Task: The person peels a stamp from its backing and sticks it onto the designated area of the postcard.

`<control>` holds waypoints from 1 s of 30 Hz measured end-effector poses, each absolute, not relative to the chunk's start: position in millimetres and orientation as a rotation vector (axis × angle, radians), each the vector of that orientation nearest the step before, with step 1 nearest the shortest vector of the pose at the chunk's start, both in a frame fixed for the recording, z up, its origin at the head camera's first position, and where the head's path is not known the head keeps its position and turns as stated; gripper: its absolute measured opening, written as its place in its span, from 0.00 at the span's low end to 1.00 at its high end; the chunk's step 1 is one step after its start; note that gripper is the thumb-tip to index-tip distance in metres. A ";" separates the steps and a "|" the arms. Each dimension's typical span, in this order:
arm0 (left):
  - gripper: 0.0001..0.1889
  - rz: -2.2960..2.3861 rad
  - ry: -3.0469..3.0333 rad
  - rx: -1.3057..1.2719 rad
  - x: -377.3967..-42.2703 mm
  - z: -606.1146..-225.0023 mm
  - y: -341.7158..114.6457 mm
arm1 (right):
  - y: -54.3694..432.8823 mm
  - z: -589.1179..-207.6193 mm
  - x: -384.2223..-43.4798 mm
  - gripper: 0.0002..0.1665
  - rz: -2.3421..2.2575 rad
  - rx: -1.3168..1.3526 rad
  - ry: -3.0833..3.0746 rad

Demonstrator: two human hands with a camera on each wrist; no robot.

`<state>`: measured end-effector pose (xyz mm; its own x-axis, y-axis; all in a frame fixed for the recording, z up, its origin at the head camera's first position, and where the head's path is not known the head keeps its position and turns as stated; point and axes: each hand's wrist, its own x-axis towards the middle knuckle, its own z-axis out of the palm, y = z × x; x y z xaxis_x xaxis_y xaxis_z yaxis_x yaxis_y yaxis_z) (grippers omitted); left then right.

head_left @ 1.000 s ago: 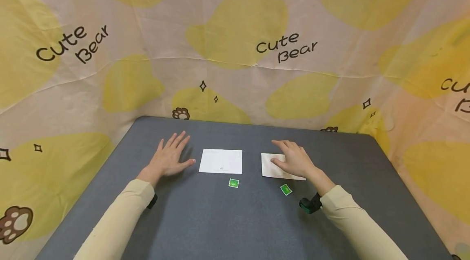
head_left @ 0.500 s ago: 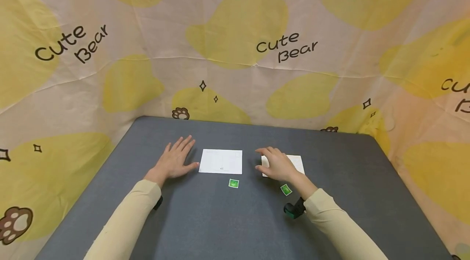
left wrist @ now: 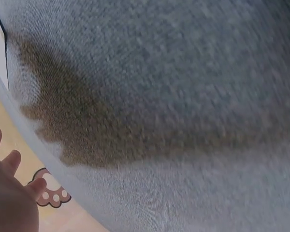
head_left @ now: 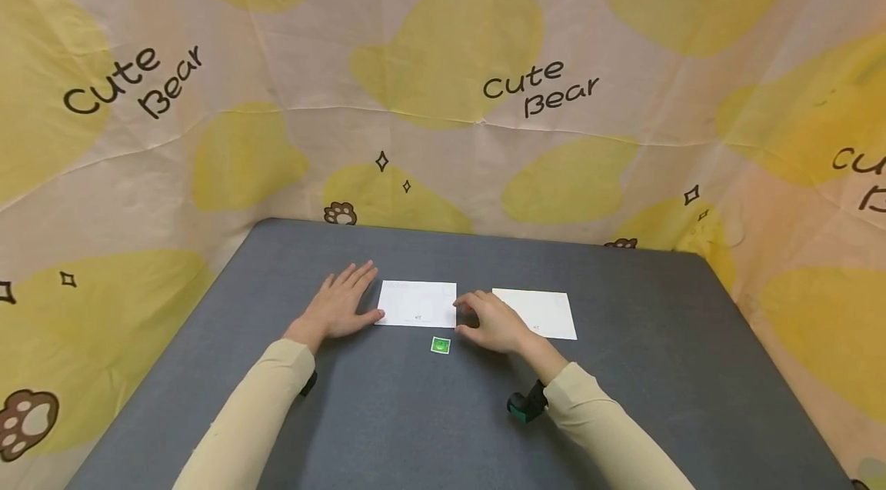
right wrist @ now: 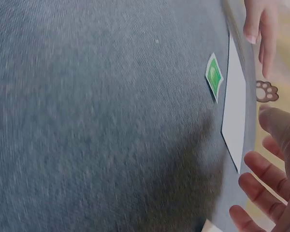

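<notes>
A white card (head_left: 418, 304) with faint print lies on the table between the two hands. My left hand (head_left: 338, 307) is at its left edge, fingers extended and thumb tip at the lower left corner. On the other side, my right hand (head_left: 493, 321) hovers by the card's right edge, thumb and fingers loosely bent and apart, nothing between them in the right wrist view. Just below the card lies a small green stamp (head_left: 441, 345) with a white border. A second white card (head_left: 543, 309) lies partly behind the right hand. The other green stamp is hidden under the right wrist.
The grey table (head_left: 401, 428) ends at the back against a hanging cloth (head_left: 429, 90) printed with bears and yellow patches. A dark wrist device (head_left: 527, 402) hangs below the right sleeve.
The right hand has moved left, off the second card to the first card's right edge. The left hand has shifted slightly right, to the first card's left edge. Cards and visible stamp lie unmoved.
</notes>
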<state>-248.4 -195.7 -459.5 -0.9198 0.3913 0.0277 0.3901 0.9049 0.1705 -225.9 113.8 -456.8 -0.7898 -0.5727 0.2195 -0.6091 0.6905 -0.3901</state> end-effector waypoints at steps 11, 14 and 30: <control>0.42 0.270 3.016 0.615 -247.3 -464.4 -187.9 | 97.6 -465.4 -218.8 0.17 0.719 1.086 -2.842; 0.42 0.263 3.006 0.616 -247.7 -465.4 -185.3 | 94.6 -466.5 -217.8 0.16 0.711 1.082 -2.878; 0.39 0.205 2.973 0.596 -248.9 -469.5 -176.3 | 88.2 -472.0 -214.2 0.14 0.692 1.069 -2.862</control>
<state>-248.9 -176.3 -469.5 -0.9181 0.3894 -0.0740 0.3756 0.9143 0.1517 -214.2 88.2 -472.0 -0.7670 -0.6217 0.1588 -0.6256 0.6694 -0.4007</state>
